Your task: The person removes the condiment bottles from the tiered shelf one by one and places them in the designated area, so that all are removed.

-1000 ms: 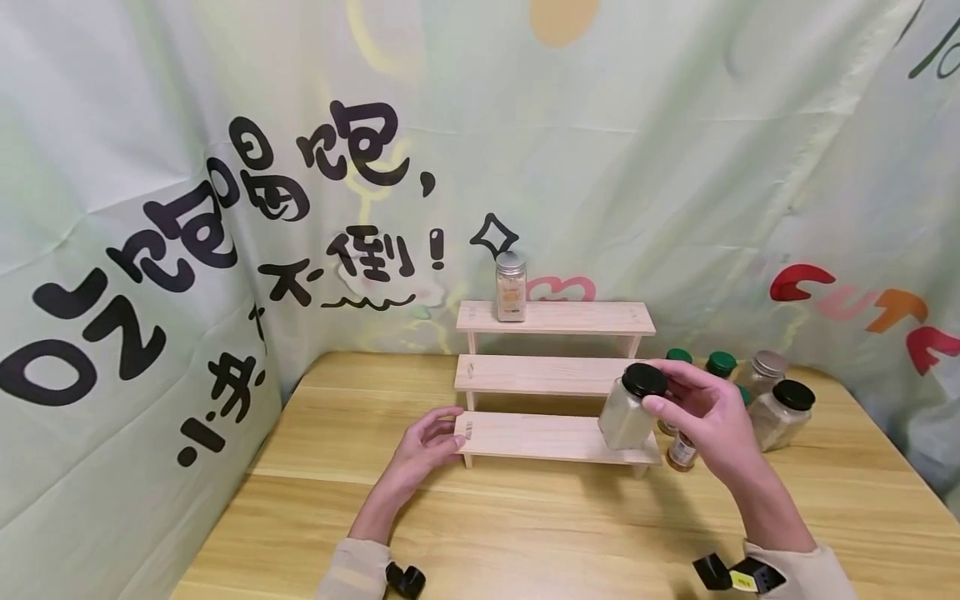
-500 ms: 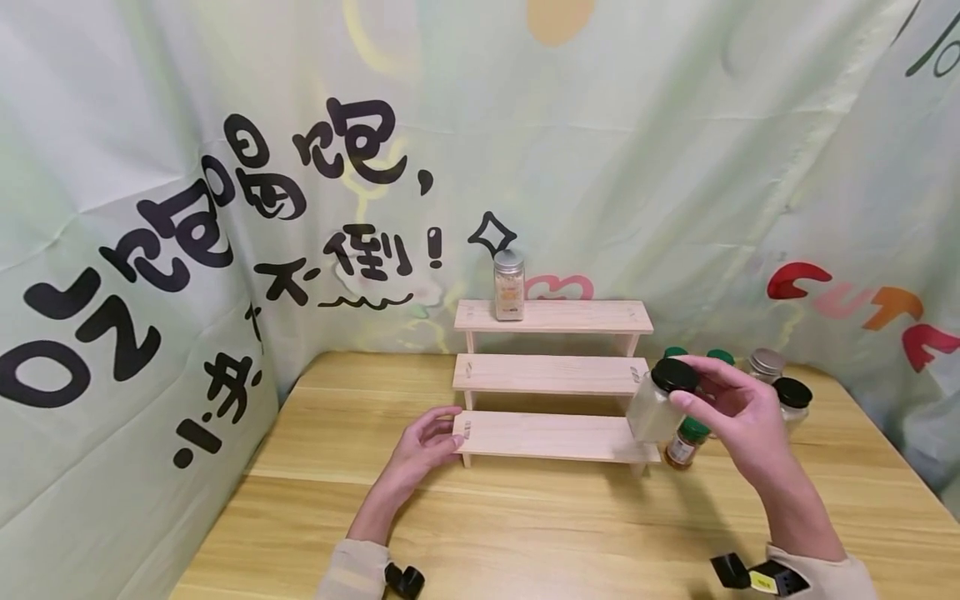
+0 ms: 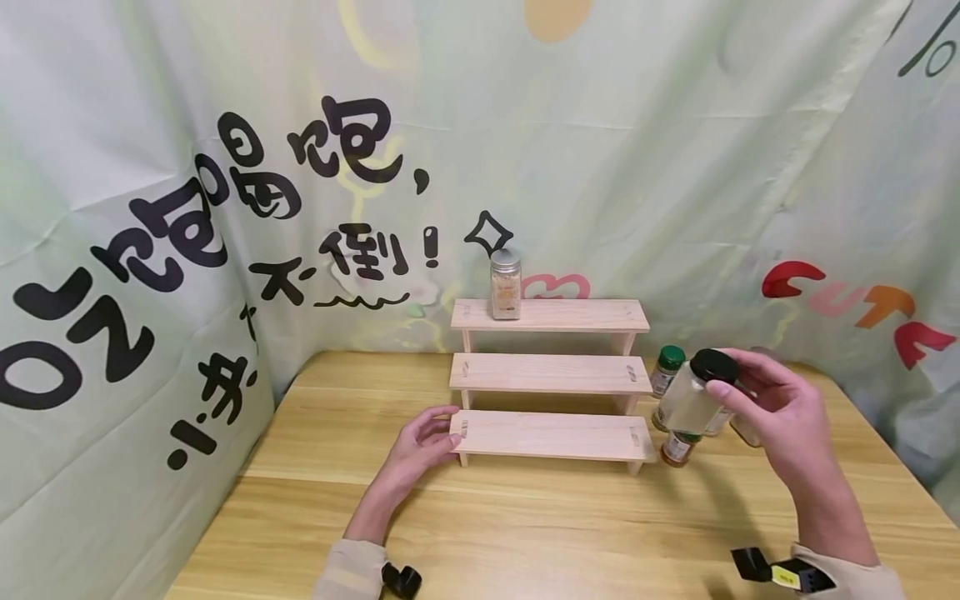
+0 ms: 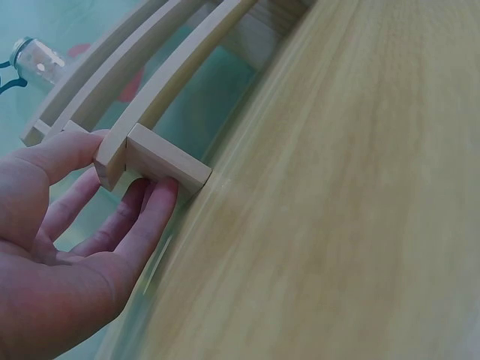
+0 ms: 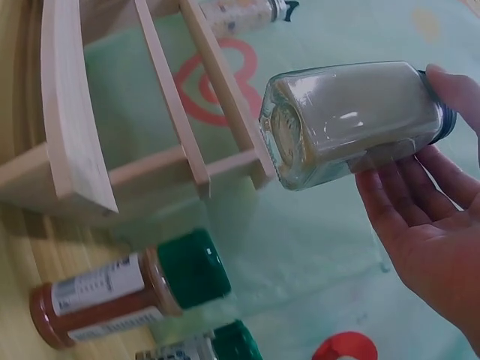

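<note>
My right hand (image 3: pixel 787 421) holds a square glass jar (image 3: pixel 688 404) of pale powder by its black lid, in the air right of the rack. The right wrist view shows the jar (image 5: pixel 352 120) tilted, thumb and fingers about its lid end. At the left end of a three-tier wooden display rack (image 3: pixel 551 435), my left hand (image 3: pixel 417 450) grips the lowest step. In the left wrist view the thumb is at the board's end and the fingers touch the leg (image 4: pixel 165 157). A glass jar with a silver lid (image 3: pixel 506 287) stands on the top step.
Green-lidded spice bottles (image 3: pixel 666 372) stand on the wooden table (image 3: pixel 480 525) right of the rack, partly hidden by the held jar and right hand. One reddish-brown spice bottle (image 5: pixel 105 292) is near the rack's right end. A printed cloth (image 3: pixel 637 167) hangs behind.
My right hand has carried the black-lidded jar rightward, from over the lowest step to beyond the rack's right end. My left hand has stayed on the rack.
</note>
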`<state>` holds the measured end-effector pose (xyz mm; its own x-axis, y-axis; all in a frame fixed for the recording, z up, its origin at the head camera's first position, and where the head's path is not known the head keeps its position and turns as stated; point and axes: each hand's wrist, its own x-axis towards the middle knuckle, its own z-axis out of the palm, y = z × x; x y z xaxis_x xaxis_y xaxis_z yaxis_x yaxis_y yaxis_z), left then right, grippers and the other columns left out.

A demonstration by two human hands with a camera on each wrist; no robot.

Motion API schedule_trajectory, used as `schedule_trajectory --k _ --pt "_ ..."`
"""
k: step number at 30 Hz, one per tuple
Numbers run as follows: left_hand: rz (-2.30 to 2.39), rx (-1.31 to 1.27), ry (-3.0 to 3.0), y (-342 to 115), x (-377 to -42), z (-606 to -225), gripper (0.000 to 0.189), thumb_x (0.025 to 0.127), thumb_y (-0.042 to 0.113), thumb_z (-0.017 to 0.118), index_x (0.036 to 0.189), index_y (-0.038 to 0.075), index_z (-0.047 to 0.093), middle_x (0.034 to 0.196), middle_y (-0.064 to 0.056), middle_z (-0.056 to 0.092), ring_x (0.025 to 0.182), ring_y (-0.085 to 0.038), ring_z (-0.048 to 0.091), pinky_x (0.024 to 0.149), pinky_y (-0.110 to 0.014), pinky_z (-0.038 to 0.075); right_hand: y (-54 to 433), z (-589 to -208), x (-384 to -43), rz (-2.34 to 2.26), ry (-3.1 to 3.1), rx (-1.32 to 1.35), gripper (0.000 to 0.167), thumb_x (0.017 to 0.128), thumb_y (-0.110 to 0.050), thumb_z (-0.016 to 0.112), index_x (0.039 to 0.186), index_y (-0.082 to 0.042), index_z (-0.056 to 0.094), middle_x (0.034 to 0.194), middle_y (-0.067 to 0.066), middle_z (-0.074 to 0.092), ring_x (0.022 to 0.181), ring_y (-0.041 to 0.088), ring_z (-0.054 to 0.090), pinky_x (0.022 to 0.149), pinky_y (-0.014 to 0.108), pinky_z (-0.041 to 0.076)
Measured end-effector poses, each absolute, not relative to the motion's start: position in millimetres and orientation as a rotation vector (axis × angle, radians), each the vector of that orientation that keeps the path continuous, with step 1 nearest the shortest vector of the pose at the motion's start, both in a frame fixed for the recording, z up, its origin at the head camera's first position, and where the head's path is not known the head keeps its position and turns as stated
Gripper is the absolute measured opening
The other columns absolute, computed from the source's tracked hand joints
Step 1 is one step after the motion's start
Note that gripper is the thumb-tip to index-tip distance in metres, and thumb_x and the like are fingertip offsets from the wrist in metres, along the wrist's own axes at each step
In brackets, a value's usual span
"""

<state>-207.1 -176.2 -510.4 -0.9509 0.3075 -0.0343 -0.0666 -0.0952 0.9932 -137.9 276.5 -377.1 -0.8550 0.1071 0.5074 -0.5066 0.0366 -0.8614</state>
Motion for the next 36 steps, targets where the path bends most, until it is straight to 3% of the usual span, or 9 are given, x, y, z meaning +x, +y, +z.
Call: schedule_trajectory --k 28,36 --pt "2.141 0.253 1.917 -177 -207 -510 0.055 0.094 0.003 0.073 0.145 0.006 0.053 0.134 -0.024 0.057 0.115 -0.029 0.064 0.093 -0.042 0.060 332 -397 -135 1.917 -1.863 0.112 0.037 0.093 0.010 0.067 0.128 -0.003 0.069 0.110 -0.007 0.074 0.096 0.001 0.069 0.084 0.006 0.052" --pt "2.133 0.256 1.920 -178 -209 -513 0.054 0.093 0.003 0.073 0.144 0.006 0.054 0.134 -0.024 0.057 0.114 -0.029 0.065 0.093 -0.042 0.060 340 -407 -134 1.926 -1.866 0.146 0.037 0.092 0.013 0.067 0.126 0.001 0.068 0.110 -0.007 0.074 0.096 0.001 0.071 0.081 0.008 0.054"
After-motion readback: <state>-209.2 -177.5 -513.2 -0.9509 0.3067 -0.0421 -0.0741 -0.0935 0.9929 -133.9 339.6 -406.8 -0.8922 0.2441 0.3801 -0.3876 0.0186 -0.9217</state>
